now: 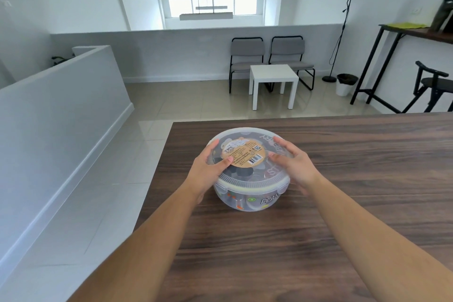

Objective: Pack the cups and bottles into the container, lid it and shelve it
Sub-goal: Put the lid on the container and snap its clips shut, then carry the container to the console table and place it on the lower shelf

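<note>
The tub [250,193] is sitting near the table's [343,179] left edge, lid [247,152] on; both hands, left [210,164] and right [291,162], are pressing it with fingers spread flat, 1 per side, equally near, gripping nothing

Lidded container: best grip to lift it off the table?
Take the container with both palms on opposite sides of the bowl wall, under the lid rim. It is round and wide, and the rim overhangs. The left hand and right hand already flank it.
</note>
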Motion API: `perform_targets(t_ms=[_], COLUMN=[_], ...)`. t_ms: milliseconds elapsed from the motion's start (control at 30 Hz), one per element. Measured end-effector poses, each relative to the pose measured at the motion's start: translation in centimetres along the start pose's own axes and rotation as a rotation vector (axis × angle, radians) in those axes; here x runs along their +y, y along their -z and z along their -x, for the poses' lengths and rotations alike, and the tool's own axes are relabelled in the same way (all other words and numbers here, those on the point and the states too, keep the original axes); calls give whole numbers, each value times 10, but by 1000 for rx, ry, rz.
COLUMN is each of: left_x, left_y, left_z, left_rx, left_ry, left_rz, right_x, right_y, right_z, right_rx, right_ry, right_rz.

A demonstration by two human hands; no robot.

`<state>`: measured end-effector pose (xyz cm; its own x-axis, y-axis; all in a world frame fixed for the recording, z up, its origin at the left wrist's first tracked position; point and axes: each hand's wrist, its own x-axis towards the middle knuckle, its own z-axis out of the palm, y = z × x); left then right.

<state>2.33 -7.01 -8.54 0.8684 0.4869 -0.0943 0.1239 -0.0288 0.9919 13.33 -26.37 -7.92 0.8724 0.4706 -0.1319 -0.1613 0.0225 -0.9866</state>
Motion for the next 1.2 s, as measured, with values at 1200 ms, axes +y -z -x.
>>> perform_targets(t_ms=[1200], left_x=[37], left_y=[88], left_z=[262], left_rx=[870], left_ry=[-83], left_rz=[275], right_x=[-26], right_y=[-178], right_z=[120], right_rx=[-690], right_ry=[18], right_rz=[-42])
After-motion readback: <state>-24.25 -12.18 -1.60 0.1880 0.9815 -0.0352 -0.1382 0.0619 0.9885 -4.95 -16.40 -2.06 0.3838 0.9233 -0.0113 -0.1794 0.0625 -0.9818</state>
